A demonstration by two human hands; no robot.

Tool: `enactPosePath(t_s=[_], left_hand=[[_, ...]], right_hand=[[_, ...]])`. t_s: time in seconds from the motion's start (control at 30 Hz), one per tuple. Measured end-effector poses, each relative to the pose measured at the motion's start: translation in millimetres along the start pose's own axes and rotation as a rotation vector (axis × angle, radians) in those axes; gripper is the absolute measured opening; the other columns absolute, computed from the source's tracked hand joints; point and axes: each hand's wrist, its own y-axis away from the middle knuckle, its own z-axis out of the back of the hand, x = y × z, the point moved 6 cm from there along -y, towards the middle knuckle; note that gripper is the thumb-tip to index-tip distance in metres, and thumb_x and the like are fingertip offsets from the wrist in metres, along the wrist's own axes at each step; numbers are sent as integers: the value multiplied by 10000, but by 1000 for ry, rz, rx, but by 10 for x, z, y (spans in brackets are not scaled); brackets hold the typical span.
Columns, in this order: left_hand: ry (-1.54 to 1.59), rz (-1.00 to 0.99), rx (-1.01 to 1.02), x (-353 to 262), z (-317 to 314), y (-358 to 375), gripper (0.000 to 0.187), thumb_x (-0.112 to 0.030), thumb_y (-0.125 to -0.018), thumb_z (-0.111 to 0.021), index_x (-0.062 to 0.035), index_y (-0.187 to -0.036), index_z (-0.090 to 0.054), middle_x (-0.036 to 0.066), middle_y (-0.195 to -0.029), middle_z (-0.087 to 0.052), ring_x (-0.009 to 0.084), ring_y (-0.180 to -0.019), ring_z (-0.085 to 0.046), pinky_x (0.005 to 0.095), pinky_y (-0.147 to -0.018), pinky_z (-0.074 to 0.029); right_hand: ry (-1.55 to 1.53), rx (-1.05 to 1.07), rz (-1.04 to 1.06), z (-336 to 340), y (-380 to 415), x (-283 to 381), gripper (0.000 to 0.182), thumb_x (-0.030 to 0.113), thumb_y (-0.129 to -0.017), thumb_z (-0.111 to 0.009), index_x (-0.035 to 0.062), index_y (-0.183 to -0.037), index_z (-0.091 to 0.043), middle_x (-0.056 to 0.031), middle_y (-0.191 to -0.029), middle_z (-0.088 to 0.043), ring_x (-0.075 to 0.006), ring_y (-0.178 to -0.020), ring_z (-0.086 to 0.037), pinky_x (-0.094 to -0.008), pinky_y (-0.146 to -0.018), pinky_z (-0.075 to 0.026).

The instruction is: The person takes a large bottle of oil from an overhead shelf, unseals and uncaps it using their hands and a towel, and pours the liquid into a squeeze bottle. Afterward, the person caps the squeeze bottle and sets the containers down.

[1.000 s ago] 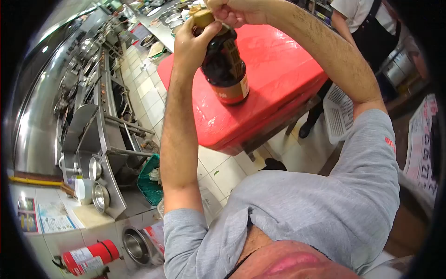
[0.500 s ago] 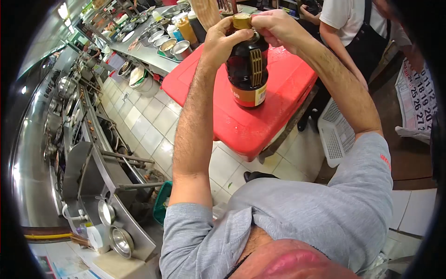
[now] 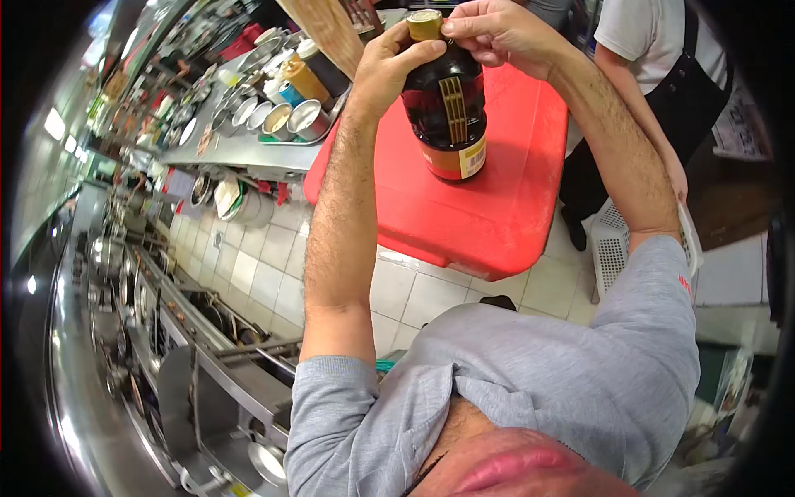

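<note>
A big dark bottle (image 3: 426, 108) with a red and yellow label stands upright on a red plastic top (image 3: 517, 174). My left hand (image 3: 385, 70) is closed around its neck, the thumb lying across the front just below the yellow cap (image 3: 425, 26). From the other side, my right hand (image 3: 509, 35) pinches at the cap's edge with thumb and forefinger, its other fingers curled. Whether a strip of seal is between those fingertips is too small to tell. The cap sits on the bottle.
At the right stands a person in a dark apron (image 3: 671, 99), a hand near a white perforated basket (image 3: 613, 248). A steel counter (image 3: 248, 153) at the upper left bears metal bowls (image 3: 308, 116) and sauce bottles (image 3: 305, 80). A cooking range (image 3: 178, 311) runs along the left.
The view has turned, shifting the surroundings. The person at the right has a hand lower, by the basket. Both my hands remain at the bottle's neck and cap.
</note>
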Motion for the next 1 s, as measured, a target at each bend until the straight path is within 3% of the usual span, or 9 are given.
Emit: enactPosePath(t_s=[0.23, 0.37, 0.5, 0.63, 0.7, 0.73, 0.87, 1.0], left_hand=[[94, -30, 228, 9, 214, -61, 383, -229, -794, -673, -12, -1096, -582, 54, -1002, -615, 113, -902, -568, 259, -832, -442], [207, -44, 272, 39, 313, -76, 361, -204, -797, -660, -21, -1099, -585, 53, -1003, -618, 114, -932, -571, 258, -852, -440], [239, -89, 373, 119, 390, -117, 349, -193, -793, -660, -31, -1095, -596, 48, -1001, -622, 107, -920, -569, 251, -844, -440], [302, -149, 422, 136, 524, -132, 334, -181, -776, -666, -32, -1071, -615, 33, -970, -630, 96, -899, -567, 238, -817, -441], [336, -129, 443, 175, 586, -170, 325, -177, -772, -668, -32, -1059, -623, 27, -945, -633, 92, -875, -569, 234, -801, -445], [375, -158, 471, 173, 626, -179, 308, -174, -773, -668, -36, -1046, -629, 24, -931, -634, 86, -854, -568, 235, -790, -449], [452, -197, 632, 195, 721, -174, 301, -173, -776, -673, -35, -1039, -627, 25, -917, -631, 83, -847, -569, 234, -771, -455], [541, -175, 717, 179, 833, -135, 311, -176, -777, -674, -19, -1041, -621, 27, -926, -634, 86, -847, -569, 238, -777, -454]], right_hand=[[320, -458, 23, -539, 243, 224, 215, 201, -869, -601, 0, -793, -585, -31, -583, -539, -86, -444, -506, -216, -393, -369], [409, -501, -30, -601, 114, 164, 173, 146, -873, -581, 0, -782, -583, -20, -583, -534, -77, -444, -503, -204, -392, -361], [273, -534, 89, -727, 44, 96, 157, 123, -859, -574, 10, -750, -578, -22, -580, -525, -64, -433, -444, -200, -383, -309], [184, -625, 21, -747, -56, -65, 147, 108, -847, -545, 12, -741, -578, -25, -585, -529, -72, -438, -429, -218, -398, -319], [125, -691, 18, -764, -57, -193, 194, 183, -858, -547, 96, -686, -525, 57, -567, -421, -10, -407, -310, -177, -348, -201], [126, -750, -6, -848, -18, -247, 156, 148, -839, -539, 101, -692, -520, 71, -563, -413, -4, -408, -280, -177, -352, -187], [270, -1012, 45, -1277, -25, -222, 157, 134, -834, -541, 97, -684, -512, 77, -542, -378, -7, -391, -248, -185, -354, -173], [219, -1083, 49, -1559, -112, -209, 158, 116, -834, -523, 90, -679, -501, 67, -538, -377, -20, -377, -276, -206, -362, -185]])
